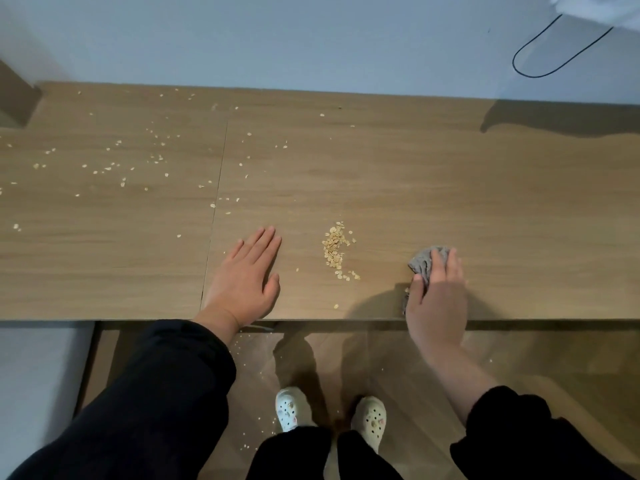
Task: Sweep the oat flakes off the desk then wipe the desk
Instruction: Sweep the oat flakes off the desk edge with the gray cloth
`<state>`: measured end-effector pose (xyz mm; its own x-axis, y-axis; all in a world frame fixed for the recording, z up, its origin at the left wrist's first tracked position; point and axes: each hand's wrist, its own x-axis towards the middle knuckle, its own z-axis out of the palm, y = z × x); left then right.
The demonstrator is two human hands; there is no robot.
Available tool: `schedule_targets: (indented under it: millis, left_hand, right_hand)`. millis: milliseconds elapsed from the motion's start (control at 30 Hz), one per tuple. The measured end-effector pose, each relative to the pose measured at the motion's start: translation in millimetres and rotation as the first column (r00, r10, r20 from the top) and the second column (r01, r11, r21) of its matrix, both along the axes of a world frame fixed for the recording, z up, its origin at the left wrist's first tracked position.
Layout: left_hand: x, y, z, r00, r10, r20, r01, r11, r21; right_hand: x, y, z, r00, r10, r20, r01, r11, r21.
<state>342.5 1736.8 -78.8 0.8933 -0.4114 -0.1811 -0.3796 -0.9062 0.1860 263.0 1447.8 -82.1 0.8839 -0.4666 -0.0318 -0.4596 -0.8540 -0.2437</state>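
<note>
Now stands at a long wooden surface (450, 188) set against a pale wall (311, 39). Rests the left hand (242, 282) flat on it near the front edge: palm down, fingers straight and close together, thumb spread wide, holding nothing. Grips a bunched grey cloth (424, 261) with the right hand (436, 299), further right along the same edge: fingers draped over the top, thumb curled against its left side, cloth pressed to the wood and poking out past the fingertips. Keeps a small pile of oats (335, 247) between the two hands, touching neither, with a few strays trailing from it toward the front edge. Leaves loose flakes (104, 168) thinly scattered over the left half, mostly beyond the seam (216, 202), plus a handful near the back edge. Below the front edge, more specks on the floor (398, 358), close to a pair of pale clogs (289, 408). Up at top right, a black cable (554, 53) looping against the wall.
</note>
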Motion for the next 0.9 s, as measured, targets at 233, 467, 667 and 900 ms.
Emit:
schedule_targets:
  millis: [233, 467, 667, 900]
  left_hand:
    - [1, 0, -1, 0.999, -0.033, 0.000, 0.033, 0.999, -0.023]
    - [4, 45, 17, 0.973, -0.224, -0.053, 0.202, 0.942, -0.269]
    - [6, 133, 7, 0.999, -0.038, 0.029, 0.041, 0.993, -0.115]
    - [6, 140, 0, 0.970, 0.243, 0.033, -0.243, 0.970, -0.005]
  right_hand:
    - [6, 53, 2, 0.991, -0.133, 0.003, 0.133, 0.991, 0.017]
    - [16, 108, 2, 0.961, -0.274, 0.027, 0.273, 0.961, 0.045]
    - [34, 173, 1, 0.942, -0.335, -0.018, 0.335, 0.942, 0.024]
    - [38, 187, -1, 0.968, -0.251, -0.010, 0.250, 0.961, 0.120]
